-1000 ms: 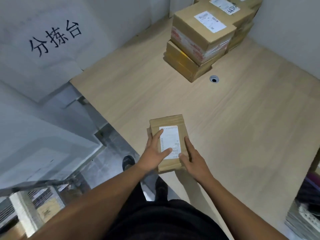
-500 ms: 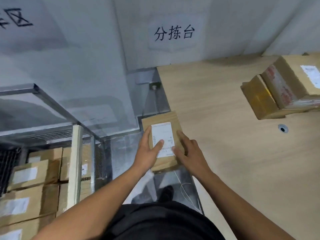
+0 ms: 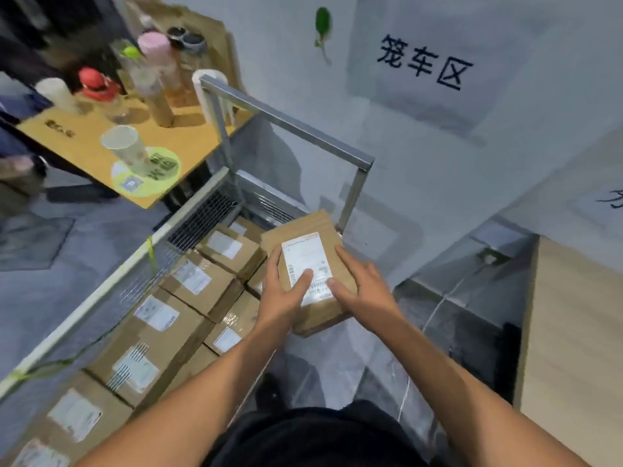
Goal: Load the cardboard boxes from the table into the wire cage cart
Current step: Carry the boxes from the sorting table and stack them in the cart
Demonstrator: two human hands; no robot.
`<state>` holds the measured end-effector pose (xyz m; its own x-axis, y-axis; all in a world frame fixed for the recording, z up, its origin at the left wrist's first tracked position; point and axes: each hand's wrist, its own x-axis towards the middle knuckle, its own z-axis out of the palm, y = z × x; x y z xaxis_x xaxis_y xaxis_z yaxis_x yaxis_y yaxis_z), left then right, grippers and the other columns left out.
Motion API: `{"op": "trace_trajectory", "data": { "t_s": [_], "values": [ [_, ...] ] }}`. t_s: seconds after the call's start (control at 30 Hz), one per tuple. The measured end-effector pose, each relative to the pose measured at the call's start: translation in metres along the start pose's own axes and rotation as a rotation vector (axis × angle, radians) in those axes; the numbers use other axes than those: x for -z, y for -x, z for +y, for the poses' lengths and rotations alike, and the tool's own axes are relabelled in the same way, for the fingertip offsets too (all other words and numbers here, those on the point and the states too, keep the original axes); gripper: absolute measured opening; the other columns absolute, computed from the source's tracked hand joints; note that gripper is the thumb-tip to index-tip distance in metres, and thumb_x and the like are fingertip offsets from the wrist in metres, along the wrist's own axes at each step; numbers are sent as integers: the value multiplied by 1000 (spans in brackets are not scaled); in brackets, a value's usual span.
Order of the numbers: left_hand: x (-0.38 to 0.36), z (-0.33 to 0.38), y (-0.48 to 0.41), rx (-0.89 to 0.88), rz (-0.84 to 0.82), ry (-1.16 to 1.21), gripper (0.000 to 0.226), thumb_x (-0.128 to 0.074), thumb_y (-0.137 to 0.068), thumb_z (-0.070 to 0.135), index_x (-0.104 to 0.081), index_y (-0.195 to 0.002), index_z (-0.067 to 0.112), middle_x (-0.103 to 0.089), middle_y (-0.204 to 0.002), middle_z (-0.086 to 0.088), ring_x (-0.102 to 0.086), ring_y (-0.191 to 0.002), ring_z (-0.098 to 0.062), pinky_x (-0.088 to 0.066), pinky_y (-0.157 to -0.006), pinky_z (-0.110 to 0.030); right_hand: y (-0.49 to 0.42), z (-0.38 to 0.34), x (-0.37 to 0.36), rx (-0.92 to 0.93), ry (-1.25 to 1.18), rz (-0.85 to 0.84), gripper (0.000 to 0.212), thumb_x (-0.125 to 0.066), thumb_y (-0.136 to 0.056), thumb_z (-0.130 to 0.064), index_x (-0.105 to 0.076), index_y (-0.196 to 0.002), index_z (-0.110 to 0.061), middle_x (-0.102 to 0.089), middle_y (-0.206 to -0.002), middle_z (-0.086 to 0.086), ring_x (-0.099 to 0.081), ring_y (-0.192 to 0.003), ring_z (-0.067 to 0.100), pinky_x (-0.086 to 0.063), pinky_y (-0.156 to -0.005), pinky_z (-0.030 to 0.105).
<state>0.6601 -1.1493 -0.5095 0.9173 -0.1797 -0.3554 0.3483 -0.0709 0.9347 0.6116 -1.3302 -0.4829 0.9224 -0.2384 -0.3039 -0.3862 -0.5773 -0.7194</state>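
Both hands hold a small flat brown cardboard box (image 3: 303,227) in the air, at the near right side of the grey metal wire cage cart (image 3: 286,119). The left hand (image 3: 283,298) grips its left edge and the right hand (image 3: 365,291) grips its right edge. Both thumbs are pressed on the white shipping label (image 3: 305,256) on top. This label carries a barcode along its left side, but the small print is too blurred to read.

Inside the cart lie many brown cardboard boxes (image 3: 188,281), packed close in rows. Each has a white label, and none of them is readable. The held box seems to be above their right end; I cannot tell if it touches any.

On the wall behind the cart hangs a white paper sign (image 3: 424,65) with the black characters 笼车区. A second white sheet (image 3: 606,200) at the right border is cut off, so only part of one character shows. The pale wooden table (image 3: 573,348) appears only as a strip at the right edge.

At the upper left, an orange-brown side table (image 3: 84,143) holds a pale paper cup (image 3: 124,146), a pink bottle (image 3: 158,59) and other blurred containers. A round green sticker (image 3: 148,173) on it bears a QR code and dark characters I cannot make out.
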Motion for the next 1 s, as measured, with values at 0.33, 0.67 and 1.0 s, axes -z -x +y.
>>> {"op": "trace_trajectory", "data": {
  "t_s": [0.33, 0.67, 1.0],
  "values": [
    [71, -5, -100, 89, 208, 45, 91, -71, -78, 68, -21, -152, 54, -47, -147, 18, -57, -127, -12, -48, -108, -48, -146, -53, -70, 188, 167, -156, 72, -56, -90, -61, -21, -152, -53, -47, -149, -4, -46, -133, 16, -37, -103, 29],
    [82, -43, -242, 271, 287, 82, 103, -74, -83, 58, -7, -160, 44, -40, -140, 37, -48, -130, -6, -46, -98, -14, -313, -38, -116, 330, 268, -366, 70, -60, -96, -50, -19, -153, -54, -36, -151, -3, -42, -132, 19, -47, -102, 38],
    [96, -172, -404, 275, 325, 54, 102, -77, -83, 53, -7, -157, 44, -44, -134, 43, -50, -125, 11, -42, -114, -39, -466, 50, -229, 364, 419, -403, 72, -54, -100, -47, -7, -154, -55, -21, -165, 5, -35, -145, 31, -45, -110, 51]
  ]
}}
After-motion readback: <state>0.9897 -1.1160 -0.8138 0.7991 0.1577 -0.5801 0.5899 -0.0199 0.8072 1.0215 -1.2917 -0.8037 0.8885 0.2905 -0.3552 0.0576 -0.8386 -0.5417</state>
